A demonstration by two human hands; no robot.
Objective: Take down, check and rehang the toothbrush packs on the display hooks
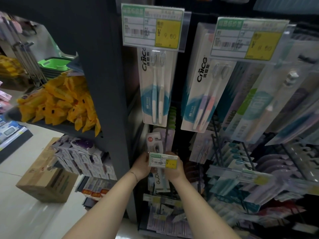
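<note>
Two hands holding pack (158, 180) by tag (163, 162).
Left hand (141, 166) left of tag, right hand (174, 170) right of tag, each grip curled round pack edge just behind tag.

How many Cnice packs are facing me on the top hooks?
2. The blue-brush pack hangs under the left price tag. The pink-brush pack hangs to its right, tilted. More may hang hidden behind each.
</note>
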